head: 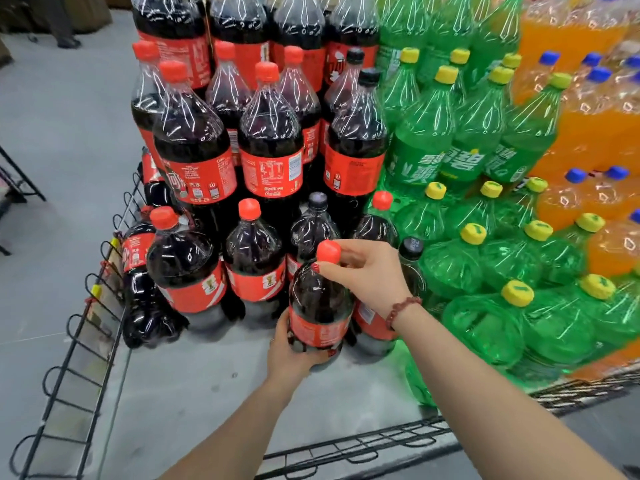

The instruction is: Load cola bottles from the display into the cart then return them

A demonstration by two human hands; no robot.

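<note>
A large cola bottle (318, 303) with a red cap and red label stands upright at the front of the display's grey shelf (207, 386). My right hand (367, 275) pinches its neck just under the cap. My left hand (287, 355) cups its lower body from the left. Behind it stand several more cola bottles (254, 258) in stacked tiers, most with red caps, a few with black ones. No cart is in view.
Green soda bottles (450, 261) with yellow caps fill the display to the right, orange ones (588, 126) beyond. A black wire rail (86, 327) edges the shelf at left and front. Grey floor lies to the left, with a person's legs far back.
</note>
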